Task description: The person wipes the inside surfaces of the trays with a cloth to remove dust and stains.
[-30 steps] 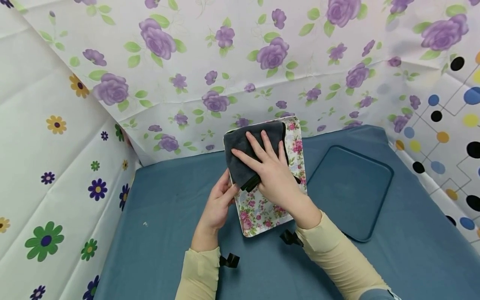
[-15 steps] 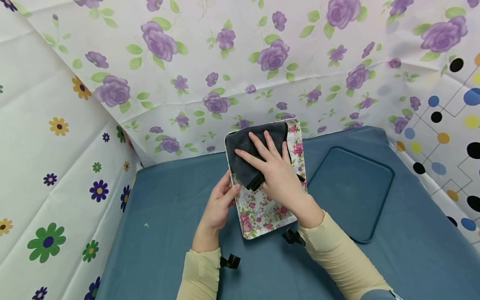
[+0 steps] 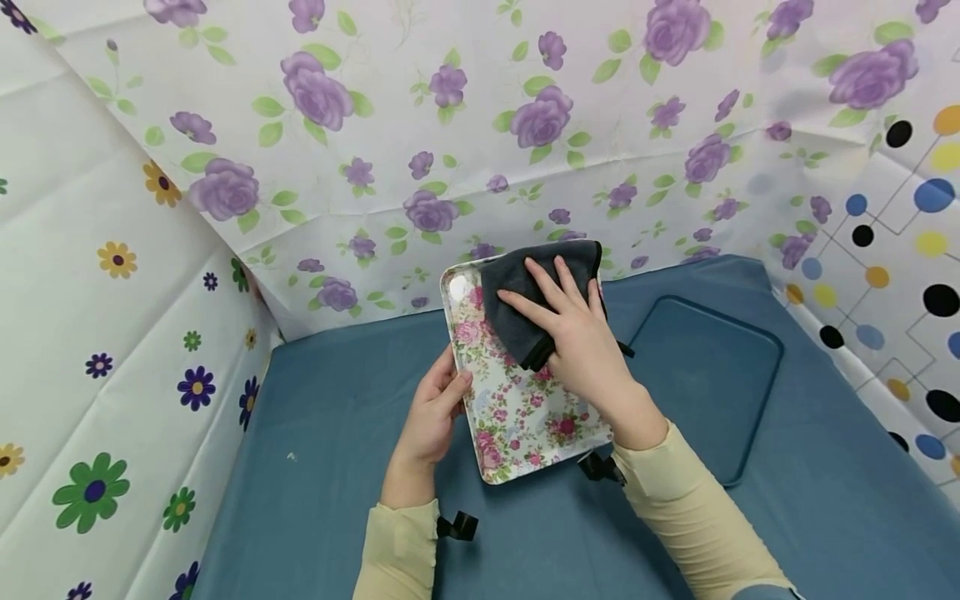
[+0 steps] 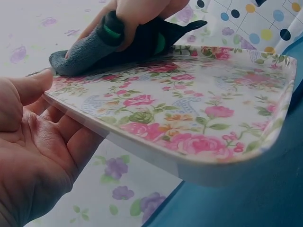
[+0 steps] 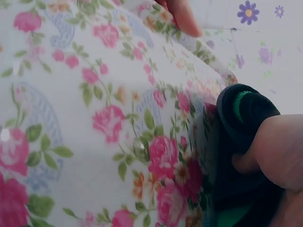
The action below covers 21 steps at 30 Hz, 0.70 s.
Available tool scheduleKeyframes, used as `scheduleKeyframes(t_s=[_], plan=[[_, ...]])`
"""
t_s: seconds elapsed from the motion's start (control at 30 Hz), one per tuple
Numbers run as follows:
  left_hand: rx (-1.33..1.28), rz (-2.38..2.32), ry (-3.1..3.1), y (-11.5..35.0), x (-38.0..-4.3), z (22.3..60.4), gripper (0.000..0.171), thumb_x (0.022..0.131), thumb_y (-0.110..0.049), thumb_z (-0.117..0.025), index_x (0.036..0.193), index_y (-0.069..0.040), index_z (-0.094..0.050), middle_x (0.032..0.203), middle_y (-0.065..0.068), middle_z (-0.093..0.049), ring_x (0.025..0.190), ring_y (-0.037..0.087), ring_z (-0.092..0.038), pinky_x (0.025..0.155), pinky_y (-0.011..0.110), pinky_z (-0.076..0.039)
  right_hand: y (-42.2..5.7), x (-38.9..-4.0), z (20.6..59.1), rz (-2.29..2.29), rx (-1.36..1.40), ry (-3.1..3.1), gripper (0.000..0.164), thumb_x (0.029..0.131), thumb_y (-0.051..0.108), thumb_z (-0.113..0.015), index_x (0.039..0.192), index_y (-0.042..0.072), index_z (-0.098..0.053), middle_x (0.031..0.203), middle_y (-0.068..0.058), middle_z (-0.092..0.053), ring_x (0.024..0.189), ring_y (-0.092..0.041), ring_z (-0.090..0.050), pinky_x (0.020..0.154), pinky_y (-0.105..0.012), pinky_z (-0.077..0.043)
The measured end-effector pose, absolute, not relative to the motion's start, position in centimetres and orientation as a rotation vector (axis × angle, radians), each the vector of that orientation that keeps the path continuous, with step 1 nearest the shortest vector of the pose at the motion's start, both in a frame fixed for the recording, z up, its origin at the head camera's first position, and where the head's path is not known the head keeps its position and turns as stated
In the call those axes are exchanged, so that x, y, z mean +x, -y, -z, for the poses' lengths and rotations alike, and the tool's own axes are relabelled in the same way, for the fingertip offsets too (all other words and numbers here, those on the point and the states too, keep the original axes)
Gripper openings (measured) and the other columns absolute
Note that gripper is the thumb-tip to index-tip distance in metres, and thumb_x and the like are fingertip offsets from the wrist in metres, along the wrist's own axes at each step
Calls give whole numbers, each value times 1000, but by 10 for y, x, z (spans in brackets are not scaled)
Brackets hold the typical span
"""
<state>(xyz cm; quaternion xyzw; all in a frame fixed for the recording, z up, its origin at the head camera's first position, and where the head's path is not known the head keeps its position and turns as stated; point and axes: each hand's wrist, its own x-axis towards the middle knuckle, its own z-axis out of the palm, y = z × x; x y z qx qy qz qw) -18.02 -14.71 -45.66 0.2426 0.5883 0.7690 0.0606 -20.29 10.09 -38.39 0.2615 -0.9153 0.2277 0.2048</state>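
My left hand [image 3: 432, 408] grips the left rim of a white serving tray [image 3: 517, 417] printed with pink roses, its thumb on top and its fingers underneath. The tray is held tilted above the table. My right hand [image 3: 581, 342] spreads its fingers over a folded dark grey cloth [image 3: 510, 310] with black edging and presses it against the tray's upper right part. In the right wrist view, the thumb [image 5: 246, 163] is tucked against a fold of the cloth [image 5: 227, 189]. The left wrist view shows the cloth [image 4: 78, 61] touching the tray's surface near its far end.
A plain blue tray [image 3: 705, 367] lies on the blue-covered table [image 3: 337, 450] to the right. A floral sheet [image 3: 420, 100] hangs behind, with patterned sheets at both sides. Black camera mounts [image 3: 457, 527] stick out from the wrists.
My right hand and the cloth have moved right across the tray, uncovering its upper left corner. My left hand keeps its grip on the rim.
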Motion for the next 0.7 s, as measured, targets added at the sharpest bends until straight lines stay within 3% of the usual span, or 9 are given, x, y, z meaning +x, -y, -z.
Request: scheduleKeyframes(t_s=[0.07,0.23,0.5,0.7], plan=[[739,-2331,-1771,148,-180,456,60,117,-18,-45,172,-8,-22,130,5,-71,101,15,-72,81,31,-62,-103,-204,384,-638,718,2554,114,73,-30,-64,164,37,-46,179,4,-10,165,-26,5,121,-78,-7],[734,-2329,-1769,148,-179,456,59,117,-18,-45,171,-9,-23,130,6,-70,101,16,-73,80,32,-62,-106,-203,386,-648,704,2565,115,74,-31,-62,165,37,-45,179,2,-10,164,-29,5,122,-76,-7],[731,-2334,-1786,150,-181,457,59,117,-18,-46,171,-9,-24,93,4,-67,80,12,-66,67,27,-57,-108,-202,387,-667,645,2571,115,74,-31,-60,166,36,-43,179,-4,-8,164,-32,5,122,-76,-8],[730,-2325,-1790,149,-181,457,58,117,-19,-46,171,-11,-26,108,5,-72,88,14,-70,68,28,-58,-106,-198,389,-724,593,2566,112,75,-33,-55,165,33,-45,178,-11,-9,163,-38,9,122,-76,-4]])
